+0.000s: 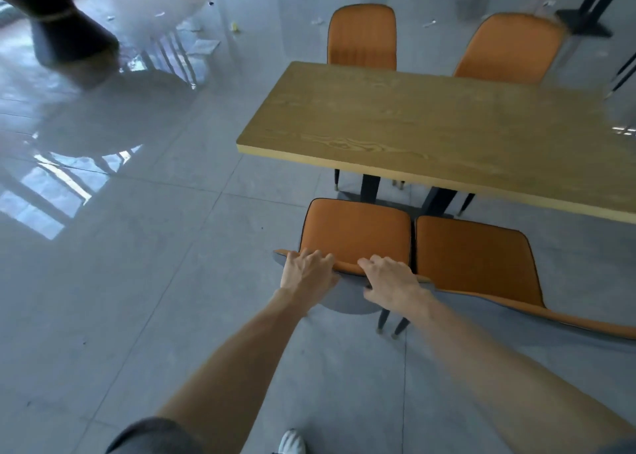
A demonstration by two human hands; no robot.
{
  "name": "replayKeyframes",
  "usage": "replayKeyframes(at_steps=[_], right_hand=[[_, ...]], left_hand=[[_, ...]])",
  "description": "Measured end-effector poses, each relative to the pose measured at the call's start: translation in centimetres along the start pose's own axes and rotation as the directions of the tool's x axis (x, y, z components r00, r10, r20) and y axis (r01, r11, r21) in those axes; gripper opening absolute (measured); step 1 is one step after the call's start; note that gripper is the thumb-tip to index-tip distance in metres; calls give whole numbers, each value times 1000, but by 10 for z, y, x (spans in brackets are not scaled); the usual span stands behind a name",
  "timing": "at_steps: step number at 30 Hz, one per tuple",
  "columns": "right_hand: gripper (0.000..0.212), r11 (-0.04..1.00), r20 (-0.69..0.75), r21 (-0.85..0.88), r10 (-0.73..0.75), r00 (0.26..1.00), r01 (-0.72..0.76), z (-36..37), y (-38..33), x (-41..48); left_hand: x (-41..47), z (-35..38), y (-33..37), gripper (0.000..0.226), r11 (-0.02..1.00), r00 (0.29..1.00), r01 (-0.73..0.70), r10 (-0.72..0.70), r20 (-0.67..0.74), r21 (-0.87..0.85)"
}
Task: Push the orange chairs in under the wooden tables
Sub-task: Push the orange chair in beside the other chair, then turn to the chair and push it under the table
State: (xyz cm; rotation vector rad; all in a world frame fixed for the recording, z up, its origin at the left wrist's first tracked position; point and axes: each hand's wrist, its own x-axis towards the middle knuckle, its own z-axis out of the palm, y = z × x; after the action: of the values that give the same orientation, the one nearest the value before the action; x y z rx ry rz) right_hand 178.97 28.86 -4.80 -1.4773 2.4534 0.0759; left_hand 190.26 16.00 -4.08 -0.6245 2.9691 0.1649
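While the grey tiled floor (144,247) gleams across the left of the frame, the wooden bench (430,123) fills the centre right, its long axis running left to right. We grip the near left orange chair (356,233) at lower centre — seat just short of the bench edge, straight ahead of us. Its padded, dark-piped seat touches the neighbouring chair (475,257). Our left hand (306,271) and right hand (392,281), about equally near, curl their fingers (315,255) over the thin curved backrest top — closed on it.
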Motion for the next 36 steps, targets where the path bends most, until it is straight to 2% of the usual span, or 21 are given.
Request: replayKeyframes(at_steps=[5, 12, 21, 27, 36], right_hand=[[23, 996, -92, 41, -71, 993, 75, -26, -51, 20], [35, 988, -146, -23, -156, 977, 154, -53, -120, 101], [35, 990, -128, -80, -130, 983, 120, -87, -211, 249], [28, 996, -114, -65, -74, 991, 67, -106, -246, 342], [29, 1000, -121, -29, -2, 993, -1, -127, -235, 525]], left_hand=[[-14, -26, -40, 27, 996, 993, 88, -89, -76, -18], [-4, -45, -143, 33, 981, 979, 172, -180, -95, -86], [41, -60, -301, 31, 975, 973, 185, -199, -114, -119], [105, -68, -381, 28, 980, 979, 180, -187, -80, -90], [273, -74, -484, 26, 994, 994, 78, -83, -68, -74]])
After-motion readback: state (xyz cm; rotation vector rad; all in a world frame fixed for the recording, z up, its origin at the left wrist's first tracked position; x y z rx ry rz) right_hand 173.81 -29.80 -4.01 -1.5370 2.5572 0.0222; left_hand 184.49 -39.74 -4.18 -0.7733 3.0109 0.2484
